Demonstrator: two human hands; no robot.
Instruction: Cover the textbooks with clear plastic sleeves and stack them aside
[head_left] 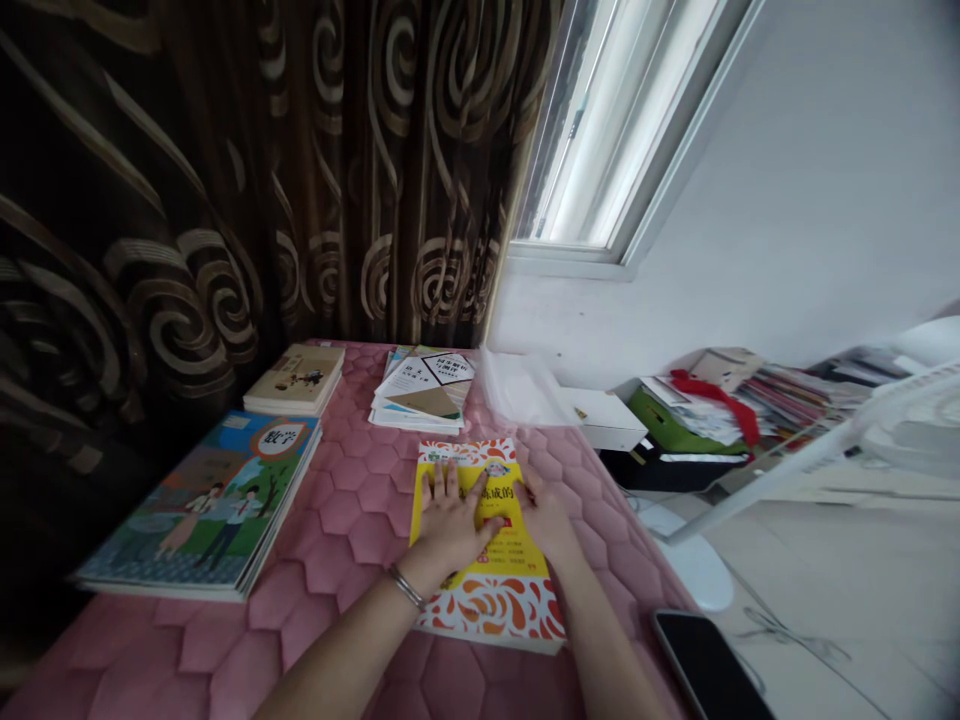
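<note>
A yellow book [517, 560] with an orange-and-white patterned border lies closed on the pink quilted table cover [360, 500]. Flat on its cover rests my left hand [454, 520], fingers spread and a bracelet at the wrist. My right hand [544, 515] lies along the book's right edge with its fingers extended, partly over the cover. Neither hand grips anything. Both cover some of the printed title.
Textbooks [202, 500] are stacked at left, a brown-covered pile [296, 378] behind them. White booklets [424, 385], clear plastic sleeves [521, 390] and a white box [604, 415] stand at the back. A phone [712, 665] lies front right; a white fan [900, 420] stands beyond the edge.
</note>
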